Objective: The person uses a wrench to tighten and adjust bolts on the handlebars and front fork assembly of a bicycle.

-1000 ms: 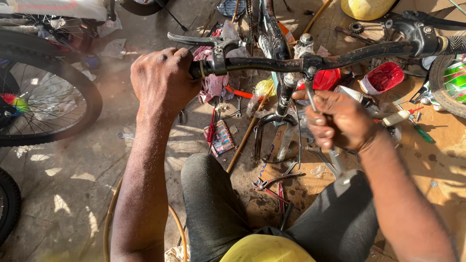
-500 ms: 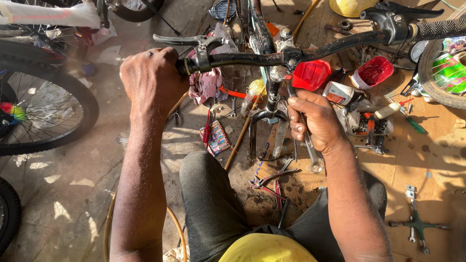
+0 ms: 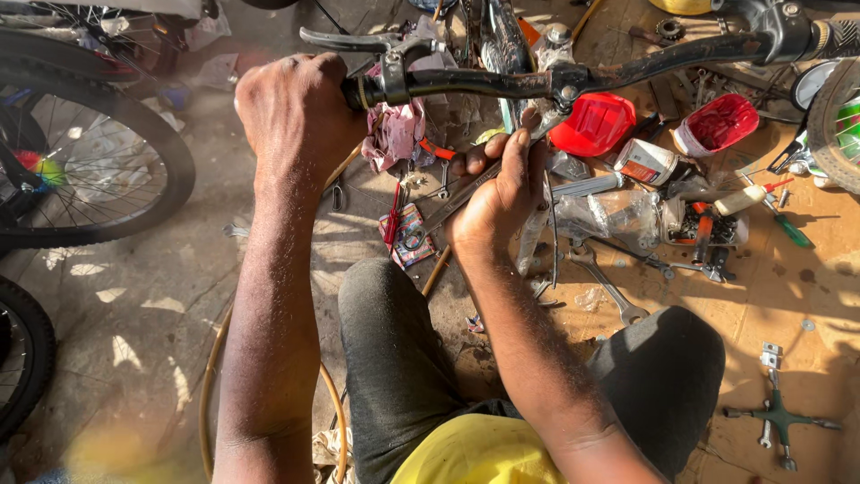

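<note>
Left hand (image 3: 296,116): I see it clenched round the grip end of the handlebar (image 3: 502,82).
Right hand (image 3: 497,193): grasping a wrench (image 3: 448,211), its far end up at the handlebar clamp.
Floor: a red lid (image 3: 596,124), spanner (image 3: 609,287).

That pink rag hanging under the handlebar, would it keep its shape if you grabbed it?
Probably not. The pink rag hangs crumpled in soft folds, so it likely flops and bunches. It looks thin, so probably light. Draped beside the handlebar near the left hand, it may snag when pulled.
</note>
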